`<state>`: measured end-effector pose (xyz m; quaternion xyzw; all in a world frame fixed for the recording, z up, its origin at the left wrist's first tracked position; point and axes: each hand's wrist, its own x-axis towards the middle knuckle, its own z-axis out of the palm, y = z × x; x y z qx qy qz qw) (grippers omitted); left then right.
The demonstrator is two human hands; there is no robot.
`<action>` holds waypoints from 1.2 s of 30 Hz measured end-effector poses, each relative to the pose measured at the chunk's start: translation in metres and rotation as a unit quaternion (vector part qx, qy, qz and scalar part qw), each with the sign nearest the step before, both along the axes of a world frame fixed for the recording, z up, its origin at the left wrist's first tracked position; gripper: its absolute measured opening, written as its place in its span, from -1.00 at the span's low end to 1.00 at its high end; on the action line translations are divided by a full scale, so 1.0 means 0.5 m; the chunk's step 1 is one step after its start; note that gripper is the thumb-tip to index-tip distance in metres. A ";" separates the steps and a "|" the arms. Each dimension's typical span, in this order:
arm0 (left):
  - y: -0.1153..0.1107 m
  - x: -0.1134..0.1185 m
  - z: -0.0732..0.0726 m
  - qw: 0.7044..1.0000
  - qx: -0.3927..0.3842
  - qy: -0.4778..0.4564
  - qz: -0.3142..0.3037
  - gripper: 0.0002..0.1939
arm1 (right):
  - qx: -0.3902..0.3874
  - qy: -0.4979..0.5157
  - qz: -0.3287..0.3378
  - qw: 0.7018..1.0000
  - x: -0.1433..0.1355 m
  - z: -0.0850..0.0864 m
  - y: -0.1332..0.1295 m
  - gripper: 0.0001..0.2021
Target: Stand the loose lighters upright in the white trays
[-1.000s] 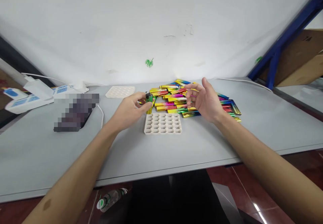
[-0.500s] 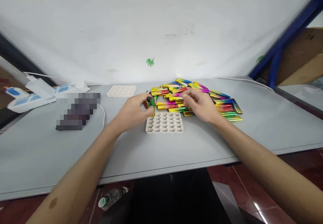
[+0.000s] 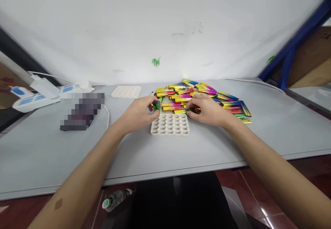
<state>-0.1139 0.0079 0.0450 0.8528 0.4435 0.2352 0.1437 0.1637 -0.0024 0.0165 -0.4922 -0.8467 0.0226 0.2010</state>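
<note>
Pinching green lighter (image 3: 156, 107) at tray (image 3: 170, 134) corner, left grip (image 3: 139, 113), right grip (image 3: 208, 110) unclear by metallic pile (image 3: 182, 99) edge, tabletop (image 3: 170, 153) room nearside.

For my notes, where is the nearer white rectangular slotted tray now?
In the head view, the nearer tray lies near the centre on the grey table, between the left hand and right hand, in front of the shiny multicoloured oblong pieces.

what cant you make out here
All in the head view:
- lower end of the green item: behind the left hand
- whether the right hand grips anything: its fingers cover it
- dark object: pixelated
- carton: cut off by right edge
</note>
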 end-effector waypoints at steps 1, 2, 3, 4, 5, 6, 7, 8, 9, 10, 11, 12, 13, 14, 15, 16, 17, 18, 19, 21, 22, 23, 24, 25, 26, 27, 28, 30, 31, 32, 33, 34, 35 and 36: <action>0.000 -0.001 -0.001 1.000 -0.002 0.000 0.001 -0.78 | -0.002 -0.001 0.001 1.000 0.000 0.001 -0.001 -0.84; 0.001 -0.001 -0.001 1.000 -0.005 -0.004 0.001 -0.76 | -0.004 0.000 0.002 1.000 -0.001 0.001 -0.002 -0.83; 0.001 -0.002 -0.002 1.000 -0.006 -0.009 -0.001 -0.76 | -0.005 0.001 0.005 1.000 -0.001 0.001 -0.003 -0.82; 0.000 -0.002 -0.002 1.000 -0.007 -0.016 -0.003 -0.76 | -0.006 0.004 0.009 1.000 -0.002 0.001 -0.004 -0.80; 0.000 -0.002 -0.002 1.000 -0.007 -0.024 -0.005 -0.77 | -0.007 0.006 0.012 1.000 -0.002 0.000 -0.004 -0.79; -0.001 -0.002 -0.002 0.999 -0.007 -0.030 -0.005 -0.77 | -0.006 0.009 0.015 1.000 -0.002 0.000 -0.005 -0.78; -0.001 -0.002 -0.001 0.999 -0.006 -0.036 -0.005 -0.77 | -0.006 0.011 0.018 1.000 -0.003 -0.001 -0.005 -0.76; -0.002 -0.002 -0.001 0.999 -0.005 -0.041 -0.002 -0.76 | -0.005 0.010 0.021 1.000 -0.003 -0.002 -0.004 -0.75; -0.002 -0.002 -0.001 0.999 -0.005 -0.044 0.002 -0.75 | -0.004 0.007 0.026 1.000 -0.003 -0.003 -0.003 -0.75; -0.003 -0.002 -0.001 0.999 -0.005 -0.047 0.005 -0.75 | -0.001 0.004 0.031 1.000 -0.004 -0.004 -0.002 -0.74; -0.003 -0.002 -0.001 0.999 -0.006 -0.049 0.006 -0.75 | 0.001 0.000 0.036 0.999 -0.004 -0.005 -0.001 -0.74; -0.003 -0.002 -0.002 0.999 -0.007 -0.051 0.008 -0.75 | 0.004 -0.003 0.041 0.999 -0.005 -0.006 0.000 -0.74; -0.003 -0.002 -0.002 0.999 -0.008 -0.053 0.010 -0.75 | 0.006 -0.005 0.043 0.999 -0.005 -0.007 0.000 -0.75; -0.003 -0.002 -0.003 0.998 -0.010 -0.055 0.012 -0.75 | 0.007 -0.004 0.043 0.999 -0.006 -0.007 0.001 -0.76; -0.003 -0.001 -0.003 0.998 -0.012 -0.056 0.013 -0.75 | 0.007 -0.002 0.042 0.999 -0.007 -0.007 0.001 -0.78; -0.003 -0.001 -0.004 0.998 -0.013 -0.057 0.014 -0.75 | 0.007 -0.001 0.040 0.999 -0.009 -0.007 0.001 -0.80; -0.003 0.000 -0.005 0.998 -0.012 -0.057 0.014 -0.75 | 0.008 -0.001 0.037 0.999 -0.010 -0.008 0.001 -0.82; -0.003 0.001 -0.005 0.998 -0.009 -0.059 0.014 -0.75 | 0.009 -0.003 0.035 0.999 -0.012 -0.009 0.001 -0.83; -0.003 0.003 -0.007 0.998 -0.002 -0.061 0.013 -0.76 | 0.012 -0.007 0.034 0.999 -0.014 -0.010 0.001 -0.85; -0.003 0.006 -0.010 0.997 0.019 -0.068 0.010 -0.77 | 0.022 -0.020 0.033 0.999 -0.019 -0.012 0.001 -0.86; -0.002 0.008 -0.012 0.997 0.035 -0.071 0.008 -0.77 | 0.028 -0.024 0.031 0.999 -0.021 -0.012 0.001 -0.86; -0.002 0.009 -0.014 0.996 0.057 -0.072 0.007 -0.78 | 0.035 -0.023 0.027 0.999 -0.024 -0.012 0.001 -0.84; -0.002 0.011 -0.016 0.994 0.083 -0.069 0.006 -0.79 | 0.044 -0.017 0.018 0.999 -0.027 -0.012 -0.001 -0.82; -0.003 0.013 -0.019 0.991 0.114 -0.064 0.005 -0.80 | 0.052 -0.005 0.005 0.999 -0.030 -0.010 -0.002 -0.81; -0.003 0.015 -0.021 0.988 0.146 -0.058 0.005 -0.81 | 0.057 0.011 -0.009 0.998 -0.033 -0.007 -0.005 -0.79; -0.004 0.017 -0.023 0.983 0.178 -0.051 0.003 -0.81 | 0.060 0.028 -0.022 0.998 -0.036 -0.004 -0.008 -0.77; -0.005 0.019 -0.025 0.977 0.206 -0.047 0.001 -0.81 | 0.063 0.047 -0.030 0.996 -0.038 0.000 -0.011 -0.75; -0.008 0.024 -0.029 0.968 0.246 -0.038 -0.004 -0.79 | 0.068 0.084 -0.024 0.994 -0.042 0.007 -0.017 -0.73; -0.009 0.027 -0.030 0.965 0.262 -0.034 -0.005 -0.78 | 0.074 0.102 -0.013 0.992 -0.044 0.009 -0.020 -0.74; -0.010 0.030 -0.032 0.961 0.274 -0.028 -0.005 -0.76 | 0.082 0.120 0.000 0.989 -0.045 0.009 -0.022 -0.75; -0.011 0.033 -0.034 0.958 0.285 -0.019 -0.005 -0.73 | 0.090 0.136 0.011 0.987 -0.047 0.009 -0.024 -0.76; -0.012 0.036 -0.035 0.956 0.295 -0.009 -0.007 -0.71 | 0.095 0.151 0.017 0.984 -0.050 0.008 -0.025 -0.77; -0.012 0.039 -0.036 0.952 0.305 0.001 -0.011 -0.69 | 0.097 0.164 0.018 0.981 -0.053 0.006 -0.027 -0.77; -0.013 0.043 -0.036 0.949 0.315 0.010 -0.017 -0.67 | 0.098 0.178 0.015 0.979 -0.056 0.004 -0.029 -0.76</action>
